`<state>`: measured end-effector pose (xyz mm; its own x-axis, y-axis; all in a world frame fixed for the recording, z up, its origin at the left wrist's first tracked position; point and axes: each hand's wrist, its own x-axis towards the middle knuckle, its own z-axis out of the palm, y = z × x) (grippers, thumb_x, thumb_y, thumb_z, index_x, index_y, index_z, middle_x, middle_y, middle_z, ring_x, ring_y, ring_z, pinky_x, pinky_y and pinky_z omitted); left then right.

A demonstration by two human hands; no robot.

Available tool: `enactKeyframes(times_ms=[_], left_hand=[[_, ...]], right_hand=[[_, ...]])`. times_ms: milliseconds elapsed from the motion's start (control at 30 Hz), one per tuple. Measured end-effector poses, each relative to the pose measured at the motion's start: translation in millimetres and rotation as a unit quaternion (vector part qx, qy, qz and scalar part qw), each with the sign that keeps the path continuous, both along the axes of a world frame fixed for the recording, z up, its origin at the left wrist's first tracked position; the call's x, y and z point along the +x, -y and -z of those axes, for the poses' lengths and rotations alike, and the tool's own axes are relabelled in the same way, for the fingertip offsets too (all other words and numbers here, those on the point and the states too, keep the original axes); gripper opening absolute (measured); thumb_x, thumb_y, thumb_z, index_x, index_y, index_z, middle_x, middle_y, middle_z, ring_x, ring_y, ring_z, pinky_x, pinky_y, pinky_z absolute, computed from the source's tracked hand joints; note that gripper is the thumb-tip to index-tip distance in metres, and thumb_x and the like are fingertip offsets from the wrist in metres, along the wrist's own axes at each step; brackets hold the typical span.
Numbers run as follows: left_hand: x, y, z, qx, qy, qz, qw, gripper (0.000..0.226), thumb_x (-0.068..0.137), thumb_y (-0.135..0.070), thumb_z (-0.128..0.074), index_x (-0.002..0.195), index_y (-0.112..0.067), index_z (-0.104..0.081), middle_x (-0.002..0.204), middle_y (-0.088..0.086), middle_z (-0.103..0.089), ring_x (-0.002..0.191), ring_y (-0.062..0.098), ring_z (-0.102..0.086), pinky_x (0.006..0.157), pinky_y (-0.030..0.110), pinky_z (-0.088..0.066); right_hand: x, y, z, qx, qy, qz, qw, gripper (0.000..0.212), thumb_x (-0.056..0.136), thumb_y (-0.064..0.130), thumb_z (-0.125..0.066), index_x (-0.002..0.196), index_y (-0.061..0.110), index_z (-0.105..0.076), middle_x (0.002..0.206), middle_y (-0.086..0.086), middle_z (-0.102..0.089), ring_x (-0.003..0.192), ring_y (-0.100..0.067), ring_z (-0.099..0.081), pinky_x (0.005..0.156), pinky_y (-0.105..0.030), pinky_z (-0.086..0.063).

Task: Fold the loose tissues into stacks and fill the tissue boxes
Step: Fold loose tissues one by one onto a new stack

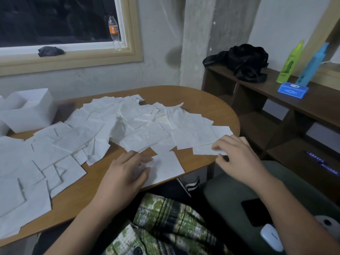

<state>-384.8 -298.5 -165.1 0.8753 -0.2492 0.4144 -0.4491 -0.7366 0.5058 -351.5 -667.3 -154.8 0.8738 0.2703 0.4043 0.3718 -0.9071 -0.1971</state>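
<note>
Left hand (127, 172) flat, fingers spread, pins front tissue (167, 168) to table (202, 99), presumably as stack base; right hand (237, 155) pinches edge tissue (204, 150), likely to add it.

On the table (195, 96), left hand (127, 173) presses a tissue (167, 168) flat, right hand (237, 155) pinches another tissue (202, 150).

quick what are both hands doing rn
left hand: open, fingers resting on the near tissue
right hand: pinching the rightmost tissue
</note>
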Motion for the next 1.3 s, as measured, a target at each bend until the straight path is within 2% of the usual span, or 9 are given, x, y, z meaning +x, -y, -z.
enactKeyframes(times_ms=[233, 433, 567, 733, 867, 933, 1033, 1133, 1300], left_hand=[[-1, -1, -2, -0.002, 0.001, -0.003, 1.000, 0.023, 0.097, -0.041, -0.060, 0.117, -0.038, -0.071, 0.112, -0.025, -0.061, 0.106, 0.003, -0.061, 0.087, 0.044, -0.054], [-2, 1, -3, 0.002, 0.007, -0.001, 1.000, 0.020, 0.098, -0.036, -0.063, 0.117, -0.038, -0.070, 0.112, -0.024, -0.060, 0.105, 0.004, -0.061, 0.086, 0.044, -0.053], [-1, 1, -3, 0.002, 0.009, -0.001, 1.000, 0.022, 0.099, -0.027, -0.072, 0.117, -0.038, -0.070, 0.113, -0.024, -0.061, 0.104, 0.004, -0.062, 0.085, 0.044, -0.054], [0, 4, -10, -0.017, 0.002, -0.005, 1.000, 0.024, 0.098, -0.023, -0.076, 0.118, -0.036, -0.072, 0.112, -0.024, -0.062, 0.104, 0.003, -0.063, 0.083, 0.035, -0.053], [8, 12, -21, -0.045, -0.007, 0.002, 0.999, 0.024, 0.097, -0.020, -0.076, 0.117, -0.033, -0.072, 0.111, -0.024, -0.065, 0.105, 0.000, -0.065, 0.087, 0.015, -0.050], [13, 19, -29, -0.070, -0.027, 0.003, 0.997, 0.024, 0.097, -0.022, -0.076, 0.117, -0.034, -0.071, 0.111, -0.021, -0.068, 0.105, -0.001, -0.067, 0.085, 0.009, -0.050], [20, 30, -41, -0.106, -0.062, 0.007, 0.992, 0.030, 0.095, -0.033, -0.078, 0.123, -0.040, -0.068, 0.112, -0.021, -0.071, 0.108, -0.001, -0.067, 0.081, 0.008, -0.047], [28, 41, -49, -0.132, -0.100, 0.018, 0.986, 0.041, 0.092, -0.046, -0.081, 0.128, -0.046, -0.062, 0.116, -0.025, -0.070, 0.112, -0.004, -0.065, 0.084, 0.015, -0.049], [43, 60, -55, -0.134, -0.142, 0.027, 0.980, 0.058, 0.088, -0.052, -0.084, 0.138, -0.045, -0.055, 0.126, -0.027, -0.065, 0.118, -0.009, -0.060, 0.095, 0.023, -0.052]], right_hand=[[-6, -5, 2, -0.023, -0.011, 0.007, 1.000, 0.030, 0.081, 0.007, -0.069, 0.105, 0.025, -0.069, 0.107, 0.015, -0.054, 0.099, -0.009, -0.044, 0.092, -0.033, -0.044], [-4, 14, 9, -0.047, 0.042, -0.002, 0.998, 0.035, 0.078, -0.007, -0.070, 0.097, 0.022, -0.068, 0.095, 0.012, -0.056, 0.091, -0.017, -0.054, 0.086, -0.038, -0.044], [1, 17, 0, -0.051, 0.063, -0.018, 0.997, 0.028, 0.084, -0.004, -0.071, 0.093, 0.022, -0.067, 0.089, 0.012, -0.059, 0.088, -0.017, -0.056, 0.091, -0.037, -0.041], [7, 10, -28, 0.014, 0.052, -0.010, 0.999, 0.025, 0.088, 0.002, -0.073, 0.104, 0.022, -0.071, 0.091, 0.015, -0.063, 0.087, 0.000, -0.045, 0.090, -0.025, -0.033], [18, -1, -60, 0.043, 0.033, -0.009, 0.999, 0.026, 0.093, 0.011, -0.072, 0.113, 0.027, -0.069, 0.100, 0.016, -0.064, 0.095, 0.001, -0.054, 0.097, -0.029, -0.039], [22, -8, -73, 0.068, 0.025, -0.012, 0.997, 0.026, 0.092, 0.012, -0.070, 0.113, 0.028, -0.069, 0.100, 0.015, -0.065, 0.101, 0.003, -0.055, 0.094, -0.018, -0.036], [24, -19, -86, 0.121, 0.000, -0.028, 0.992, 0.030, 0.090, 0.007, -0.070, 0.112, 0.028, -0.070, 0.099, 0.015, -0.068, 0.102, 0.000, -0.062, 0.093, -0.012, -0.038], [24, -32, -93, 0.165, -0.011, -0.060, 0.984, 0.032, 0.089, 0.002, -0.070, 0.111, 0.025, -0.073, 0.098, 0.013, -0.070, 0.100, -0.004, -0.066, 0.086, -0.019, -0.052], [23, -44, -97, 0.216, -0.041, -0.072, 0.973, 0.034, 0.091, 0.006, -0.072, 0.112, 0.032, -0.072, 0.100, 0.013, -0.073, 0.102, -0.009, -0.068, 0.091, -0.029, -0.057]])
